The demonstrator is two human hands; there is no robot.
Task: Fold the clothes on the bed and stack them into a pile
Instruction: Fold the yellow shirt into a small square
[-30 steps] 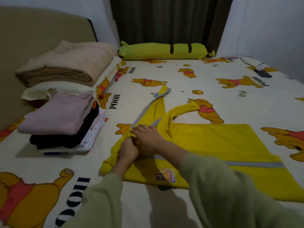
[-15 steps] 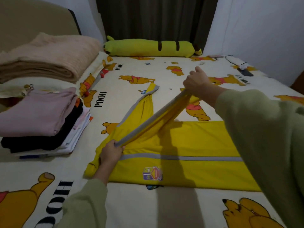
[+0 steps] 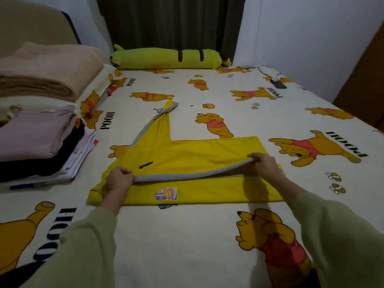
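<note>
A yellow long-sleeved shirt [image 3: 199, 154] with grey trim and a chest badge lies flat on the bed [image 3: 187, 235]. One sleeve is laid across the body along its length. My left hand [image 3: 119, 178] pinches that sleeve near the shoulder end. At the cuff end, my right hand [image 3: 262, 165] grips the grey-edged sleeve. The other sleeve sticks out toward the far side. A pile of folded clothes [image 3: 39, 142], pink on top with black and white under it, stands at the left.
A folded beige blanket [image 3: 47, 69] lies on a pillow at the far left. A long green plush bolster [image 3: 168, 59] lies along the far edge. A dark phone with a cable [image 3: 278, 84] sits at the far right. Walls close in on the right.
My right hand has carried the sleeve from raised over the far side down across the shirt's body to the right. The left hand keeps its hold near the shoulder.
</note>
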